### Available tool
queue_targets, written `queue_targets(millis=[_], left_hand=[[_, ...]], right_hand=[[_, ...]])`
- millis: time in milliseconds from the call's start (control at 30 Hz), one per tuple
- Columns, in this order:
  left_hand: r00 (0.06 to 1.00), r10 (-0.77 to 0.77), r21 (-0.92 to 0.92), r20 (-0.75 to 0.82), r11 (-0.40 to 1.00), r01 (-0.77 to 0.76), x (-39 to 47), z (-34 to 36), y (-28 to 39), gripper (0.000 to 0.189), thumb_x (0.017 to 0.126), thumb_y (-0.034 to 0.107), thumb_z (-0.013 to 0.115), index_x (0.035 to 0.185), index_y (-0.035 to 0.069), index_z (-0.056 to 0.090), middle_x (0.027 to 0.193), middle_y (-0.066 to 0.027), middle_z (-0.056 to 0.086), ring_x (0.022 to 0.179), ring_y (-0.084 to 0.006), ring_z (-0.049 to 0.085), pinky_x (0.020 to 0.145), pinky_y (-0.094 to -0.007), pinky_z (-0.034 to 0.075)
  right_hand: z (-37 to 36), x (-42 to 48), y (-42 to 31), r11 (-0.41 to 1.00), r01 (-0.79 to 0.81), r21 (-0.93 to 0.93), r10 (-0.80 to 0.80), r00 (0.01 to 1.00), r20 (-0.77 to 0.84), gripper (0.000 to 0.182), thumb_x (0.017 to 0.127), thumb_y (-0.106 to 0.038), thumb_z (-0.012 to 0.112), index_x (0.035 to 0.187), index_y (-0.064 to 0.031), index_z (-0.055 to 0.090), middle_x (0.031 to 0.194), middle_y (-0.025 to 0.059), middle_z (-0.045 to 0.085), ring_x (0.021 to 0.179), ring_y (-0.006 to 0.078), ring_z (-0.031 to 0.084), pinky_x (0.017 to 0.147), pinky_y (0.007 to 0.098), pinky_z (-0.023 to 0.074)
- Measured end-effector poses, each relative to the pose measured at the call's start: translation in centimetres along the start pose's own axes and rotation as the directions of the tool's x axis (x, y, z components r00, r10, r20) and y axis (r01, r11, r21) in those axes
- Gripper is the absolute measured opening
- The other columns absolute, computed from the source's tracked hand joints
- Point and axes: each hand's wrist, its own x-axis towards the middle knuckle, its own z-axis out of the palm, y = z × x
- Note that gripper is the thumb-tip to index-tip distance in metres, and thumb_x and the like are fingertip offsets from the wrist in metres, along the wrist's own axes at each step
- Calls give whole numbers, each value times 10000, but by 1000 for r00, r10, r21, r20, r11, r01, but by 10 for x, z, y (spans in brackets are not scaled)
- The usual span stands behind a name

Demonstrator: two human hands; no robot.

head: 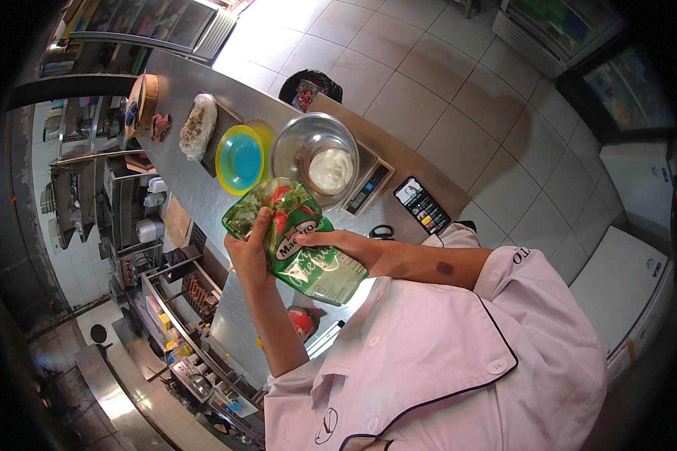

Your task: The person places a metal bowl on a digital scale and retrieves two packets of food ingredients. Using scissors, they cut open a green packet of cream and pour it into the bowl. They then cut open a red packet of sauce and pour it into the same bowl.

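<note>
My left hand (251, 253) grips one side of a green mayonnaise pouch (310, 265) marked Maestro, its thumb pressed on the front. From the other side my right hand (347, 248) holds the same pouch, thumb on the label. The pouch is tilted, with its upper end near a clear mixing bowl (285, 152). White creamy stuff (331, 170) lies in that bowl, which rests on a digital kitchen scale (366, 189). I cannot see an opening in the pouch or anything flowing from it.
Beside the mixing bowl are a blue bowl (247, 160) in a yellow one (221, 172), and a plastic-wrapped food bundle (198, 127). Black-handled scissors (382, 231) and a lit phone (422, 206) lie near my right arm. A red packet (302, 322) is beside my left forearm.
</note>
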Motion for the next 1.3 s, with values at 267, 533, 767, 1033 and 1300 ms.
queue_targets(millis=[267,533,767,1033,1300], left_hand=[[1000,-3,14,4,1000,3,0,-1,-1,263,905,59,773,1125,-60,691,1017,-134,751,816,-183,739,717,-303,607],[1000,-3,4,-14,1000,3,-1,0,-1,268,905,50,768,1132,-67,684,1024,-143,748,822,-190,741,727,-311,612],[1000,9,-1,5,1000,-9,0,-1,-2,256,911,33,755,1131,-73,680,1026,-147,747,832,-195,741,732,-314,614],[1000,2,11,-9,1000,-2,1,-1,-2,259,909,28,755,1139,-66,680,1033,-146,746,827,-195,740,725,-311,610],[1000,-12,5,-9,1000,12,-1,0,0,267,903,36,765,1134,-65,678,1032,-144,745,829,-198,740,727,-316,613]], right_hand=[[-4,3,1,1000,15,-8,-15,1000,24,465,971,-405,693,1292,-76,625,1075,40,746,868,116,740,747,271,614],[-3,2,0,1000,25,-11,-25,1000,18,479,968,-409,699,1293,-65,619,1074,47,745,867,125,741,750,279,617],[-2,1,-1,1000,25,-2,-25,999,26,487,968,-412,701,1296,-62,618,1067,55,745,866,132,742,752,283,617],[-5,4,0,1000,9,0,-9,1000,19,477,967,-402,708,1287,-58,626,1077,54,744,880,131,739,755,282,613],[0,0,-2,999,30,-21,-30,999,15,470,970,-398,706,1281,-57,624,1081,48,741,878,126,737,755,284,611]])
